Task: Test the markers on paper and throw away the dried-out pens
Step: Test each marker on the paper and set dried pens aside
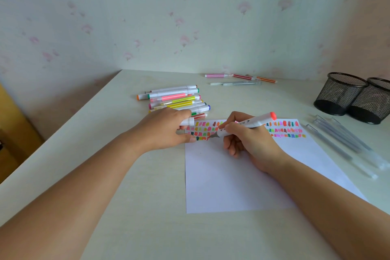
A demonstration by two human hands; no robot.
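Though the right hand (251, 141) grips a printed marker (252, 123), nothing reads clearly.

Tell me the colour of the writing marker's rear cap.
The rear cap is orange-red; head view.

The desk (88, 154) has a pale cream top and stands in a corner of the room. The back wall (147, 17) carries pale wallpaper with small faded pink flowers. The right wall (373, 17) has the same paper and looks a little pinker. The light is soft and even. At far left, below the desk edge, a yellow-brown surface (10, 133) shows.
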